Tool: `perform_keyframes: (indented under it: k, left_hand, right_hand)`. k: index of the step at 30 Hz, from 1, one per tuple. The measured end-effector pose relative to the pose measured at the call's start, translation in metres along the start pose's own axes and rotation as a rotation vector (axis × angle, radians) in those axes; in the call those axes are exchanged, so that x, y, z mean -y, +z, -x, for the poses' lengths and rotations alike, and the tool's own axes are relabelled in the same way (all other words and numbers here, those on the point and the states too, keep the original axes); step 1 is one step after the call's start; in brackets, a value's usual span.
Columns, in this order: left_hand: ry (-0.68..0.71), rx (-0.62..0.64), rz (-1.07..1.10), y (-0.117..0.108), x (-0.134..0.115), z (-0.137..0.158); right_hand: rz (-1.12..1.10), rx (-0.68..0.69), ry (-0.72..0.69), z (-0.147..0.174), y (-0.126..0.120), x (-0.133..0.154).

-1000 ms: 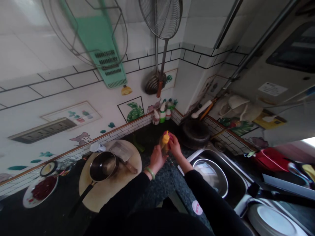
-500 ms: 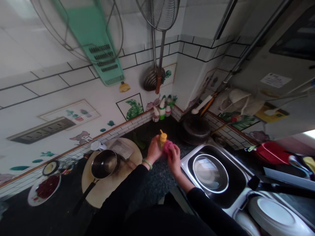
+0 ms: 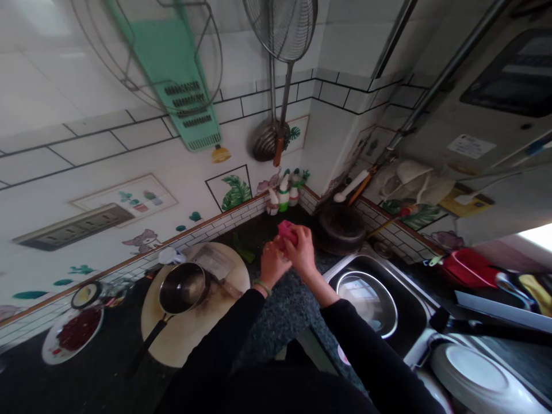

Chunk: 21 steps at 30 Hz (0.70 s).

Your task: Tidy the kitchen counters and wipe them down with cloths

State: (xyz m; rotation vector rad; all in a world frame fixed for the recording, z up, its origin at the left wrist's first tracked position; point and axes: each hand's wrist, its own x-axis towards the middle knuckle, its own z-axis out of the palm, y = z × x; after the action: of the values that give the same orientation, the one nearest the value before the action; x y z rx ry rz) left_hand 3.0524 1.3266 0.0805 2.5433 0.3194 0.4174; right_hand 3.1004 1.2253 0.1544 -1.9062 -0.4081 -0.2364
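Over the dark counter, my left hand (image 3: 274, 264), with a green bangle at the wrist, is closed around a small squeeze bottle. Its yellow cap is hidden now, and little of its body shows between the fingers. My right hand (image 3: 303, 250) grips a pink cloth (image 3: 286, 230) and presses it over the bottle's top. Both hands touch each other. To their left, a round wooden board (image 3: 172, 346) carries a small saucepan (image 3: 183, 287), a clear plastic package (image 3: 213, 261) and what looks like a cleaver, partly hidden.
A plate (image 3: 48, 343) of dark red food lies far left. At right, a sink (image 3: 409, 322) holds a metal basin (image 3: 366, 302). A dark wok (image 3: 341, 230) leans in the corner near several bottles (image 3: 283, 194). Stacked white bowls (image 3: 470, 371) sit at lower right.
The pink cloth has moved from beside the bottle up over its yellow cap, covering it. My right hand has risen and closed in on my left hand.
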Motion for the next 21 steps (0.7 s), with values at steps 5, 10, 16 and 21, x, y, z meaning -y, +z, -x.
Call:
perform_keyframes:
  k: [5,10,16,21]
  left_hand:
    - [-0.015,0.005,0.017,0.002,0.003,0.002]
    - [-0.060,-0.014,0.039,0.006,0.008,0.005]
    - [-0.056,-0.010,0.022,-0.001,0.008,0.000]
    - [-0.030,0.126,0.076,-0.015,0.018,-0.006]
  right_hand:
    - [-0.023,-0.082,0.227,-0.006,0.000,-0.044]
    - [0.136,-0.023,0.015,0.042,0.006,-0.063]
    - [0.193,0.064,-0.056,0.108,-0.014,-0.088]
    - [0.196,-0.016,-0.111,0.082,-0.022,-0.075]
